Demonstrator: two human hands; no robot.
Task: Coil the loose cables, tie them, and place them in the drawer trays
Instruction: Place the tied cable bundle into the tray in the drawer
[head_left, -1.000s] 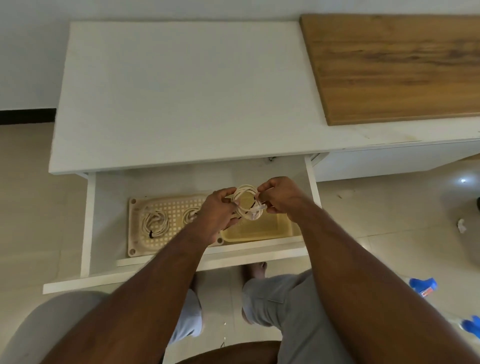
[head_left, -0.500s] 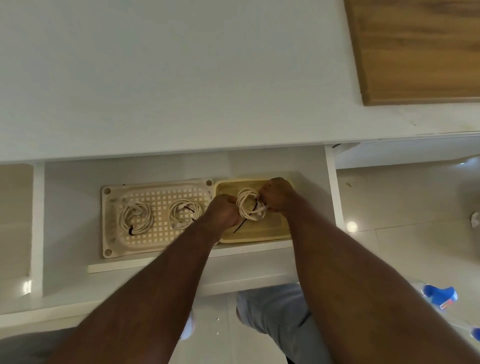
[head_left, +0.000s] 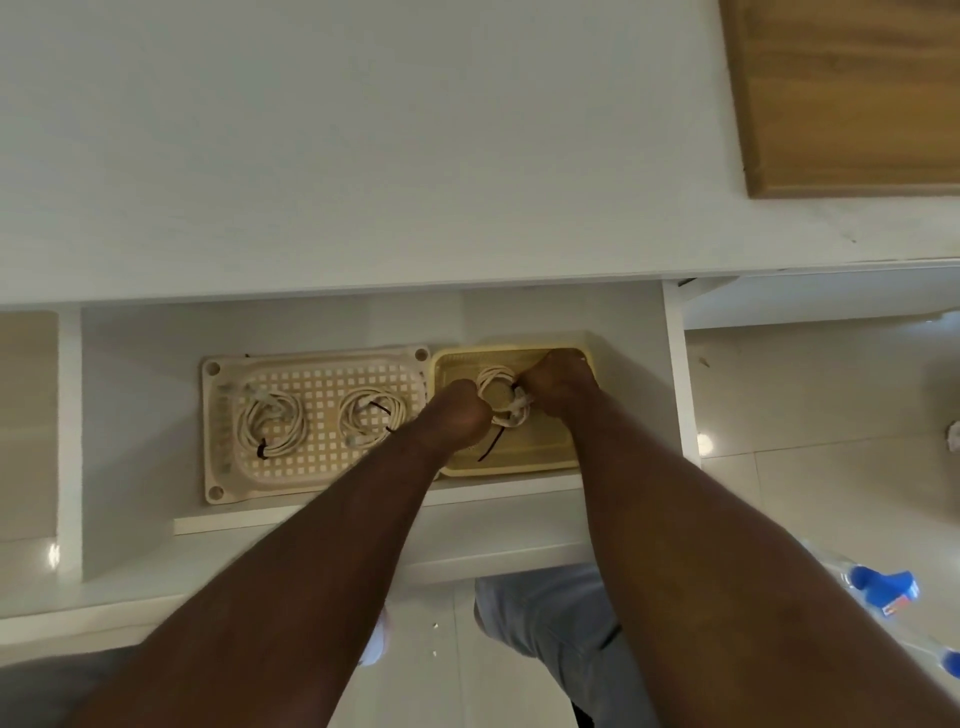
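Coiled white cable (head_left: 500, 396), a small loop bundle with a black tie (head_left: 492, 442) trailing off its lower side, held low inside the yellow tray (head_left: 511, 464) at centre right of the frame. Pinched on both flanks: left hand (head_left: 460, 410) curled onto the coil's left edge, right hand (head_left: 558, 382) curled onto its right edge near the tie; both grips narrow and closed around the cable. Whether the coil already rests on the tray floor: cannot tell.

Likely light, soft and springy, so prone to uncoil if the tie is slack; probably best taken across the bundled strands beside the tie, not by the loose plug ends. Smooth jacket, possibly a little slippery.

Just left, touching the yellow tray, a perforated cream tray (head_left: 317, 480) with two tied coils (head_left: 271, 423) (head_left: 370, 413) side by side. Both trays inside the open drawer (head_left: 127, 415), under the white desk (head_left: 337, 156); wooden board (head_left: 852, 98) at upper right.

No brand, label or legible writing visible anywhere; blue objects (head_left: 883, 590) at lower right too small to read.
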